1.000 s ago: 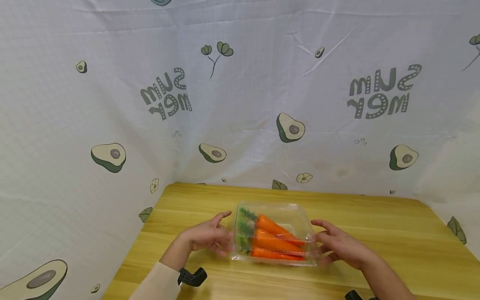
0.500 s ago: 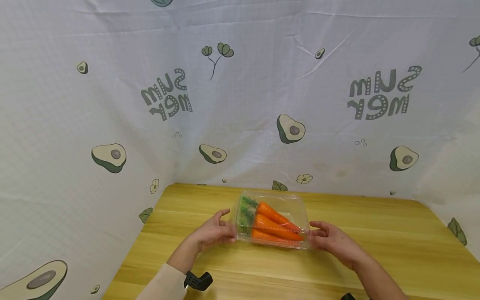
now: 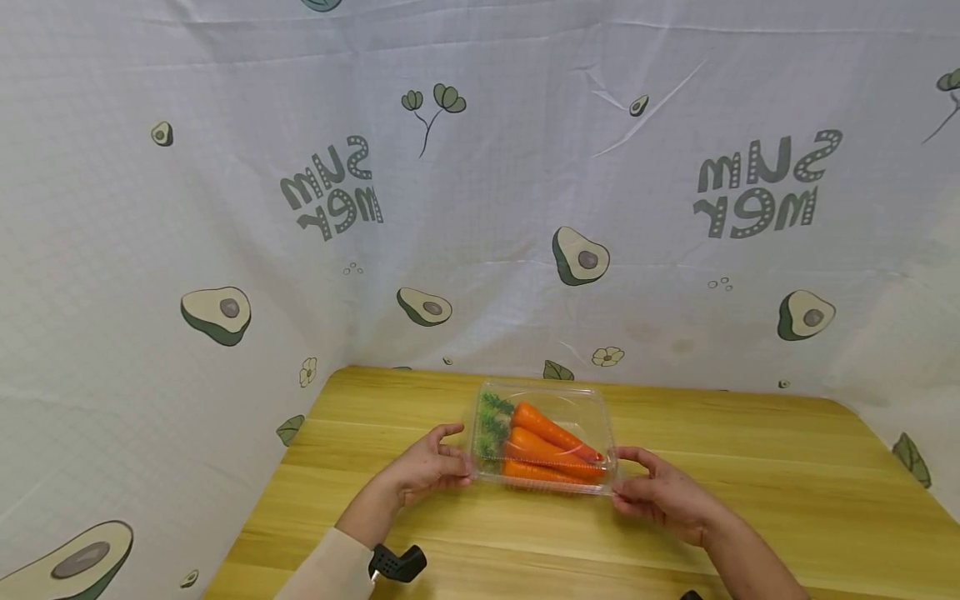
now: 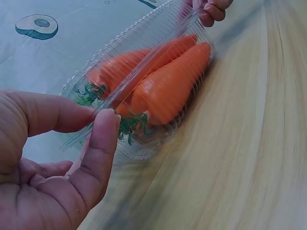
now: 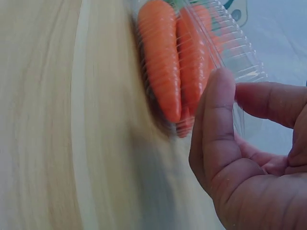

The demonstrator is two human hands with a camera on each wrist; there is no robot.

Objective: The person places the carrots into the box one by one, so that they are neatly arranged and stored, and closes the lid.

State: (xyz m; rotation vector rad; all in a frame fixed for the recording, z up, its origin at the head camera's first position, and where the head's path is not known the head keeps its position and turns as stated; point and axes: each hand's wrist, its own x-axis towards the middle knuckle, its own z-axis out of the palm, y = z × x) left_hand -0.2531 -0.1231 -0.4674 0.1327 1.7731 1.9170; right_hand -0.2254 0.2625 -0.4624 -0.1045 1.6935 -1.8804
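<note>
A clear hinged plastic box with several orange carrots inside lies on the wooden table, its lid down. Leafy green tops point to the left. My left hand pinches the rim at the box's near left corner. In the left wrist view, thumb and forefinger of the left hand meet on the thin rim. At the near right corner, my right hand pinches the rim likewise. The right wrist view shows the right hand's thumb and forefinger together at that edge.
A white cloth printed with avocados and lettering hangs behind the table and along its sides. The box lies near the table's back edge. A black wrist device sits on my left wrist.
The carrot box has moved back, away from me. Both hands, loosely spread at its sides a second ago, now pinch its rim. My right hand has dropped slightly.
</note>
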